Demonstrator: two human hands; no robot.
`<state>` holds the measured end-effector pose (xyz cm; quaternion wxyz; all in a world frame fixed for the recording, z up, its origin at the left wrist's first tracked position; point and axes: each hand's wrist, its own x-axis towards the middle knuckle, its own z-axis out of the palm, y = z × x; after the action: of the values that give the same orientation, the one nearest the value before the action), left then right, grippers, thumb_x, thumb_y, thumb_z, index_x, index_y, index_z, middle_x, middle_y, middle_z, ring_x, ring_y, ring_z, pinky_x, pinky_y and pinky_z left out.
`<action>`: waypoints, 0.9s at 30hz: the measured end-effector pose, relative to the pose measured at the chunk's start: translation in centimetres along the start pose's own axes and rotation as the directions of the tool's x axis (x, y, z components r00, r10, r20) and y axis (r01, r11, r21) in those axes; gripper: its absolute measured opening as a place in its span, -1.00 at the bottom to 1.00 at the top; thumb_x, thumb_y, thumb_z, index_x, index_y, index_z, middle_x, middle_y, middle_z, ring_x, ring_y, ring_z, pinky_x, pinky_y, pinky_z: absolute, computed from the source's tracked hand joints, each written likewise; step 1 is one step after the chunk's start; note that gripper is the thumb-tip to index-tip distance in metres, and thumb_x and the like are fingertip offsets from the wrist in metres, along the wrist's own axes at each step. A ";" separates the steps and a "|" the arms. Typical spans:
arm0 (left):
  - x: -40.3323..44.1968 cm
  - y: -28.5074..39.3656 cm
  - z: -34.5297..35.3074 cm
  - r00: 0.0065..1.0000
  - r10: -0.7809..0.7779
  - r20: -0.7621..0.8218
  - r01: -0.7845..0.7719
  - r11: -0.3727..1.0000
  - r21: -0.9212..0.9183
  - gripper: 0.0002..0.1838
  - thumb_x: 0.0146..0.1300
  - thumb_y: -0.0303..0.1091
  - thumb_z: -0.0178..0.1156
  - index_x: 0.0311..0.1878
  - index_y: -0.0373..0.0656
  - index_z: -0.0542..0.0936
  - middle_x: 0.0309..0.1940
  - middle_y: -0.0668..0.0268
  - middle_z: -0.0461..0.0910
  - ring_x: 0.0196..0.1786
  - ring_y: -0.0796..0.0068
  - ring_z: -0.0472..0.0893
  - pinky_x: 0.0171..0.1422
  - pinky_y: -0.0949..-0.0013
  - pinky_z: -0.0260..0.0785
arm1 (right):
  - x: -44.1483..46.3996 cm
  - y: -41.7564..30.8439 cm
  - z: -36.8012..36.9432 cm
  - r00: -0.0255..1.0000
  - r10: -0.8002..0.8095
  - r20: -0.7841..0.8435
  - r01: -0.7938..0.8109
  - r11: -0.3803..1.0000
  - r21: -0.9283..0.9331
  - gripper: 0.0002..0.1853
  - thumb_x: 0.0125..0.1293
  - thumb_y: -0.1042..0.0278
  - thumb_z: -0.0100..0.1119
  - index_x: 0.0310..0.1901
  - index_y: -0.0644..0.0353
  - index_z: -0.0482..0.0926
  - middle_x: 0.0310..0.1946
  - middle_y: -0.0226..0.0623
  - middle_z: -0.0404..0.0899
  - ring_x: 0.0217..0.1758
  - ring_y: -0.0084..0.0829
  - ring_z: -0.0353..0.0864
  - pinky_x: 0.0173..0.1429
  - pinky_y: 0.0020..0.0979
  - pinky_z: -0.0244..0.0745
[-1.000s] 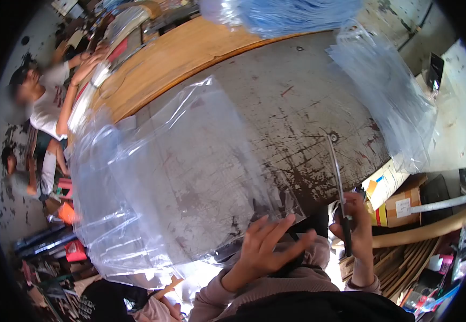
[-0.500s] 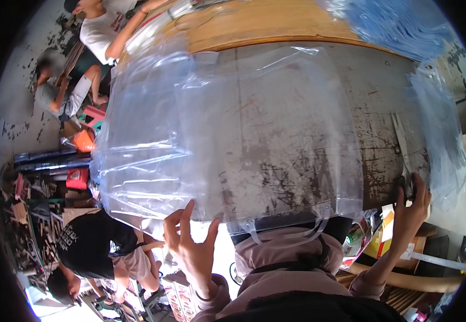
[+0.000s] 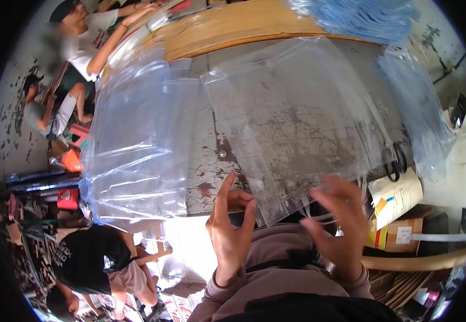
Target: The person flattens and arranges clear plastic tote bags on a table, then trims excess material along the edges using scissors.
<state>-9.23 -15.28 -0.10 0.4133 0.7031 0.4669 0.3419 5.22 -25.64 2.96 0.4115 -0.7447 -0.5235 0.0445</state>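
Note:
A clear plastic bag [image 3: 302, 112] lies slightly turned on the worn grey table, its near edge and loop handle close to my body. My left hand [image 3: 230, 233] is at the bag's near left corner, fingers parted, a gap between index finger and thumb. Over the near right part hovers my right hand [image 3: 343, 225], blurred, thumb and fingers apart; whether it touches the bag is unclear. Scissors [image 3: 396, 162] rest at the bag's right edge, black handles showing, their blades beneath or behind the film. To the left sits a stack of clear plastic bags [image 3: 131, 145].
Bluish plastic bags [image 3: 418, 112] hang over the table's right end, and a bluish heap [image 3: 361, 19] lies on the wooden board [image 3: 227, 27] behind. A cardboard box [image 3: 404, 236] stands at lower right. Several people are nearby, one in a black shirt [image 3: 91, 257] at lower left.
The single bag has shifted right, away from the stack, and turned, now reaching the scissors. My right hand has left the scissors and come inward; my left hand has moved right.

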 end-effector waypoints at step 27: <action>4.1 0.0 0.5 0.990 0.010 -0.141 -0.038 0.979 -0.202 -0.33 0.16 -0.65 0.14 0.32 -0.27 0.11 -0.30 0.20 0.50 -0.27 0.48 0.60 -0.37 0.53 0.59 | -7.5 6.7 -4.2 0.846 0.496 0.195 -0.532 0.788 0.309 -0.91 -0.03 0.66 0.24 -0.44 0.36 0.55 -0.46 -0.26 0.61 -0.32 -0.46 0.63 -0.23 -0.49 0.51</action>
<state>-7.42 -11.58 0.05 0.4454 0.6372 0.4484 0.4410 8.94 -34.90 -1.41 0.4823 -0.7699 -0.3048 0.2859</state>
